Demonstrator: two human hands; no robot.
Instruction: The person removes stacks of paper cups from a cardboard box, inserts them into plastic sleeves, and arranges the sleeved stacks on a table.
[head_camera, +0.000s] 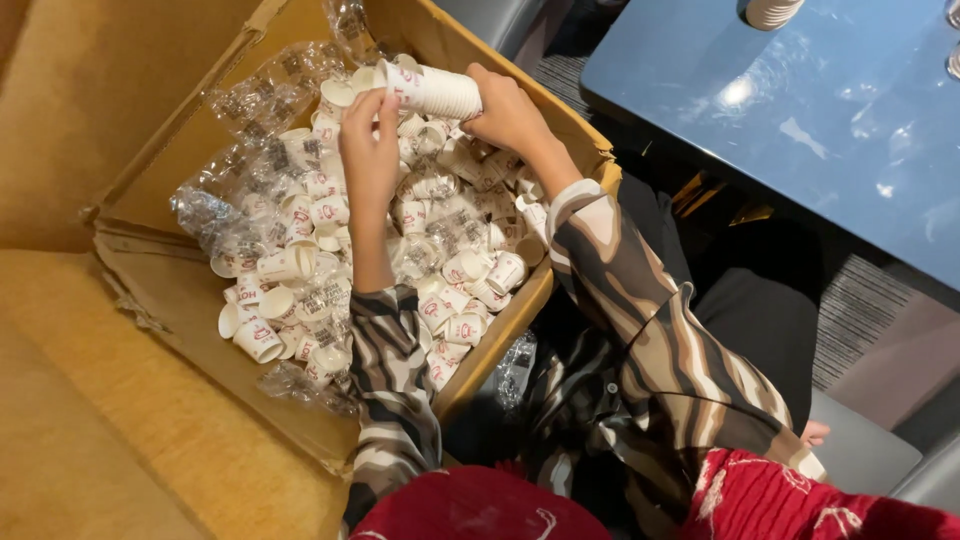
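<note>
Two surfaces fill the frame: a tan upholstered seat (90, 400) across the left side and a glossy blue table (800, 130) at upper right, with grey ribbed carpet (860, 310) showing under the table edge. An open cardboard box (190, 290) sits on the seat, centre-left, packed with loose small white paper cups (300, 260) with red print, mixed with crumpled clear plastic wrap (250, 110). Another stack of white cups (772, 10) sits at the top edge on the table.

A nested stack of cups (435, 90), lying sideways, is held above the box at top centre. Right hand (510, 110) wraps closed around the stack's right end. Left hand (368, 145) pinches the stack's left end with its fingertips, fingers narrow, palm hanging over the loose cups. Both forearms wear striped brown and cream sleeves (640, 330) coming up from the lower centre, with red fabric (480, 510) along the bottom edge.
</note>
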